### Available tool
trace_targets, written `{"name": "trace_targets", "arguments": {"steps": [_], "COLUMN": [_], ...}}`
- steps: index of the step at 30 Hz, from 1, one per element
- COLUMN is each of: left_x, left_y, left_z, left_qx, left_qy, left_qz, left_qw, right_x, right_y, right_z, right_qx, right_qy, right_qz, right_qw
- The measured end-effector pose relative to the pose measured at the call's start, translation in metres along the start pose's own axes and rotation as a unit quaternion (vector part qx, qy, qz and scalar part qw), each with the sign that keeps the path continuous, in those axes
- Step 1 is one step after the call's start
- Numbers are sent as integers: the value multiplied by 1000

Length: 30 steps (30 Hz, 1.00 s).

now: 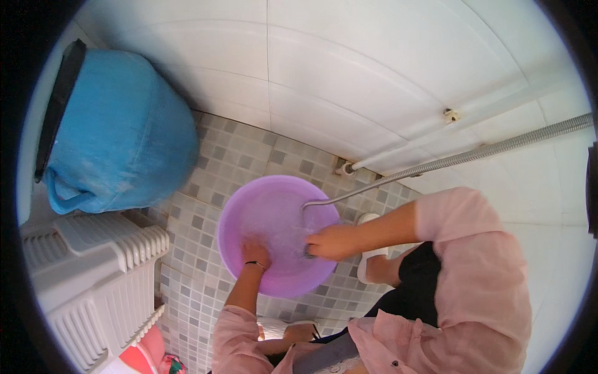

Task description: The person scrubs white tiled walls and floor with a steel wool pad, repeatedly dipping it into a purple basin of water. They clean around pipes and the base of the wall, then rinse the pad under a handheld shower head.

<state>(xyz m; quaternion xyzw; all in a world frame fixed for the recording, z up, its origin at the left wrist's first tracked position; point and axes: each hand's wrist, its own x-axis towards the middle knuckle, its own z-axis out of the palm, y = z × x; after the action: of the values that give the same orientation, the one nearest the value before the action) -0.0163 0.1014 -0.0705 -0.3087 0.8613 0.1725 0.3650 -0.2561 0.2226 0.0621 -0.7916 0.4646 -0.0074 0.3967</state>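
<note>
A round purple plastic basin (275, 283) with water in it stands on the tiled floor before me. My left hand (255, 256), with a thin dark band at the wrist, reaches into the water at the basin's near left part; its fingers are under the surface and blurred, so what it holds is hidden. Over the right side of the basin my right hand (334, 242) has its fingers curled on a small dark object (309, 250) that I cannot identify. The end of a flexible metal hose (397, 176) bends down into the basin just beyond my right hand.
A large blue plastic tub (126, 131) with a dark rim lies tipped at the left by the wall. Below it are white ribbed plastic racks (117, 304) and a red plastic item (152, 343). A pipe fitting (345, 169) sits at the wall's foot. My shoes (369, 259) flank the basin.
</note>
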Motion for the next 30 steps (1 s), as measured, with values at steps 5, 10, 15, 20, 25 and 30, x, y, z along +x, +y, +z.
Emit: {"name": "trace_targets", "arguments": {"steps": [5,10,15,20,25,30], "left_x": [25,8,-1,8,16,14], "left_y": [-6,-5,5,18,6,1], "left_z": [22,-4,-9,-17,0,4], "left_qx": [-41,-24,-48,-109,-65,-78], "left_qy": [-9,-29,-80,-61,-72,-84], "left_qz": [29,6,-61,-71,-53,-48], "left_qw": [999,999,994,990,994,992], "right_x": [-104,-99,-83,-81,-95,-84], "right_y": [85,183,182,195,154,199], "right_z": [25,58,134,92,113,88], "right_qx": [-51,-144,-302,-255,-224,-268], "right_qy": [-37,198,231,246,218,250], "right_qz": [302,382,364,397,371,354], "right_qw": [951,891,850,847,875,860]}}
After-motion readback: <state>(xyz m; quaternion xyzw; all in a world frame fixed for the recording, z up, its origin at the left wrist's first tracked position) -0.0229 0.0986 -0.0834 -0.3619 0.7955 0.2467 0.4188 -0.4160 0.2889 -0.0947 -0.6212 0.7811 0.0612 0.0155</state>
